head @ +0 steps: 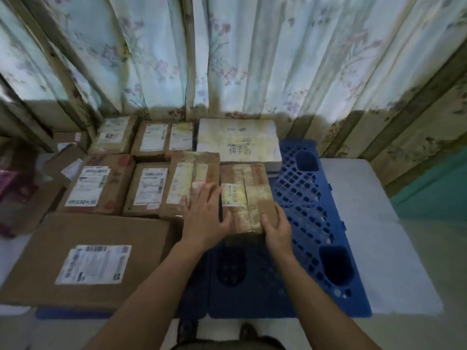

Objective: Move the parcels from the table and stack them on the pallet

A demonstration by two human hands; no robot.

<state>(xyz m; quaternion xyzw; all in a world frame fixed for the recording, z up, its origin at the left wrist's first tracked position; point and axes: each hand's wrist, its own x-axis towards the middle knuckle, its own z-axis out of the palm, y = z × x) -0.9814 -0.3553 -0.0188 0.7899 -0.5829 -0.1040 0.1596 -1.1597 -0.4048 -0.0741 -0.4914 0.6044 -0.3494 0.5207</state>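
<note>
I have both hands on a taped brown parcel point(246, 197) that sits on the blue pallet point(316, 215). My right hand point(276, 229) curls round its near right corner, thumb on top and fingers down the side, so I can steer that edge. My left hand point(206, 214) lies flat with fingers straight, its palm across the seam between this parcel and the taller taped parcel point(193, 183) just left of it, which I judge is how I press the two snug and level. Beyond my hands a white box point(238, 141) closes the row, and to the left of my left hand more labelled parcels point(97, 184) pack tight, with a large flat carton point(91, 261) nearest me. Keeping them edge to edge should stop the stack from shifting. The lattice to the right of my right hand is bare. I cannot see the worktop the parcels come from, nor the pallet beneath the cartons. The labels are too blurred to read, and dim clutter far left is cut off.
</note>
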